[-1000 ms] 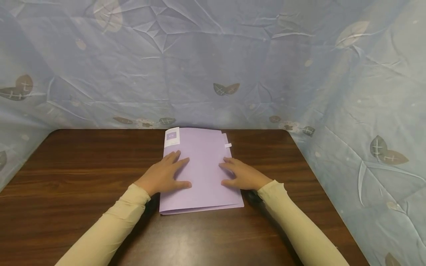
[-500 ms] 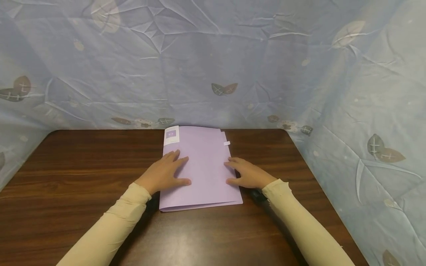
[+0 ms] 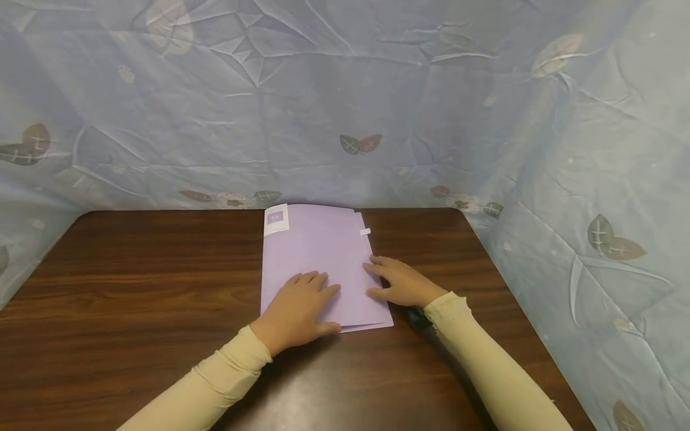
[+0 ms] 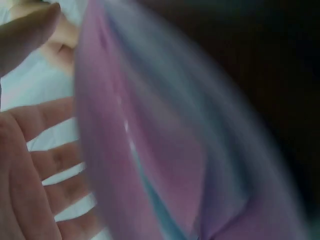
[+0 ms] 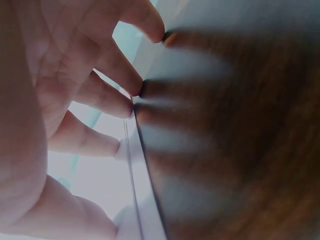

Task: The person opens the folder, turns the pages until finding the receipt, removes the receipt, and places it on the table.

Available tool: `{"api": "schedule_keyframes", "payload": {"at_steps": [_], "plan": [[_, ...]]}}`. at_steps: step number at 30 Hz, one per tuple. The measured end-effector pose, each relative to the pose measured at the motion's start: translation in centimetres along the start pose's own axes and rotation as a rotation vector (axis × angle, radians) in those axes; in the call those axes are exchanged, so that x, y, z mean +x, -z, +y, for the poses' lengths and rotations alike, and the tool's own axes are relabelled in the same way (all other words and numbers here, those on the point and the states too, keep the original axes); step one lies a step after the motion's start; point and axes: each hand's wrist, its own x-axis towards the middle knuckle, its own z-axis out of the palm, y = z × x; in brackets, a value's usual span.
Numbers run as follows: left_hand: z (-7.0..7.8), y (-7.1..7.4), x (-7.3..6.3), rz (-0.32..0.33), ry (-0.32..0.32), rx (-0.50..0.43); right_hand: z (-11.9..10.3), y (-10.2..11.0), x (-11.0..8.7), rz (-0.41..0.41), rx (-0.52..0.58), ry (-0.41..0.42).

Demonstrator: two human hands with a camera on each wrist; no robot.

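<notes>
A light purple file folder (image 3: pixel 318 245) lies on the table, with a white label (image 3: pixel 277 219) in its far left corner and a small white tab (image 3: pixel 365 231) on its right edge. Over its near left part is my left hand (image 3: pixel 299 311), fingers spread and straight. The left wrist view looks into the folder's parted near edge (image 4: pixel 145 150), where several blurred layers show beside the palm. My right hand (image 3: pixel 401 281) is at the folder's right edge, fingers extended. In the right wrist view its fingertips (image 5: pixel 127 112) touch along that edge and the table beside it.
The dark wooden table (image 3: pixel 151 281) extends on both sides of the folder. A wrinkled blue-grey cloth with leaf prints (image 3: pixel 302 120) hangs behind the table and along the right side. A dark wrist device (image 3: pixel 417 318) shows under the right wrist.
My left hand has moved right and nearer, from the folder's left edge to its near part. My right hand first shifted slightly outward to the right edge, then stayed. The folder hardly moved.
</notes>
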Motion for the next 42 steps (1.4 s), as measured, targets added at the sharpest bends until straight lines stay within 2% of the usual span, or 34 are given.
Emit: {"api": "schedule_keyframes", "payload": {"at_steps": [6,13,18,28,42], "plan": [[1.5,-1.9,0.2,0.053,0.050,0.077,0.1,-0.1,-0.2,0.000,0.014,0.001],[2.2,-2.0,0.3,0.072,0.072,0.176,0.2,-0.3,-0.1,-0.008,0.003,-0.005],[2.5,-2.1,0.4,0.099,0.082,0.184,0.4,-0.4,-0.1,-0.003,0.014,0.004],[2.8,-2.5,0.7,0.095,0.111,0.186,1.1,-0.4,-0.2,0.009,0.025,0.047],[2.7,-2.0,0.8,0.092,0.104,0.174,1.9,-0.1,-0.6,-0.047,0.060,0.079]]}}
